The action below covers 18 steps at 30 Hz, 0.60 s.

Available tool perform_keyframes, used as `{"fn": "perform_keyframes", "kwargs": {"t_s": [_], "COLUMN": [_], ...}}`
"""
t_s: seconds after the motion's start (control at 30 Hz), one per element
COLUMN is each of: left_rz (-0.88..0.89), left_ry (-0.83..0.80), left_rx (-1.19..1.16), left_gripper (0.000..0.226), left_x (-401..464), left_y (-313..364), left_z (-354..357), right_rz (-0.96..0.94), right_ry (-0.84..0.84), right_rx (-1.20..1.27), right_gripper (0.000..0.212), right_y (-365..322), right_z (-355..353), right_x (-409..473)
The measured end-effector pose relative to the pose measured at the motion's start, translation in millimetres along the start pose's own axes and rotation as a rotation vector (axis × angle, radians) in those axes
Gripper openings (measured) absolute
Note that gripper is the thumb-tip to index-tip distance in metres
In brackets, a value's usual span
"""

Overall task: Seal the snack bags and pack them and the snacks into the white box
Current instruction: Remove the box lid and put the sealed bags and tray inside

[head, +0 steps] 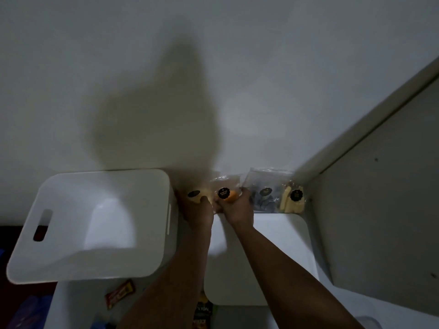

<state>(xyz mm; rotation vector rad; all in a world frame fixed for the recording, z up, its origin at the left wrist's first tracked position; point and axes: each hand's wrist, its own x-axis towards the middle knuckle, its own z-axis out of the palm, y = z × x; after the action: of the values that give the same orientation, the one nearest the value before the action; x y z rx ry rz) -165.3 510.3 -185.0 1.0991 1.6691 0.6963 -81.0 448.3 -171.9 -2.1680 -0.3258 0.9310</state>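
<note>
Both arms reach to 12 o'clock, where the left hand point(202, 211) and right hand point(234, 207) pinch a bag point(224, 193) beside the box point(99, 224); it looks light, soft and crinkly, best held by its edges.

We see a white surface point(237, 236) running up to a pale wall. On it at nine o'clock stands the white box point(95, 224), open-topped with slot handles. A flat white lid point(280, 257) lies at four o'clock. Along the wall from twelve to two o'clock sit four clear snack bags point(268, 193) with dark round stickers. At seven o'clock lies a red-and-yellow snack bar point(120, 293), and at six o'clock a dark packet point(202, 312).
</note>
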Motion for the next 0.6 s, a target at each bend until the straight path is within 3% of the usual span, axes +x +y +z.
{"fn": "perform_keyframes", "kwargs": {"t_s": [0.3, 0.47, 0.6], "left_rz": [-0.004, 0.181, 0.363], "left_ry": [0.070, 0.021, -0.045], "left_rx": [0.108, 0.310, 0.297], "left_gripper": [0.060, 0.021, 0.019], "left_x": [10.3, -11.4, -39.6], "left_y": [4.5, 15.2, 34.8], "left_z": [-3.6, -21.8, -41.3], "right_rz": [-0.082, -0.155, -0.220], "right_ry": [0.037, 0.074, 0.151], "right_rx": [0.027, 0.074, 0.161], "right_gripper": [0.017, 0.020, 0.030], "right_y": [8.8, 15.3, 15.6], "right_z": [5.5, -6.5, -26.5], "right_x": [15.7, -5.7, -35.4]}}
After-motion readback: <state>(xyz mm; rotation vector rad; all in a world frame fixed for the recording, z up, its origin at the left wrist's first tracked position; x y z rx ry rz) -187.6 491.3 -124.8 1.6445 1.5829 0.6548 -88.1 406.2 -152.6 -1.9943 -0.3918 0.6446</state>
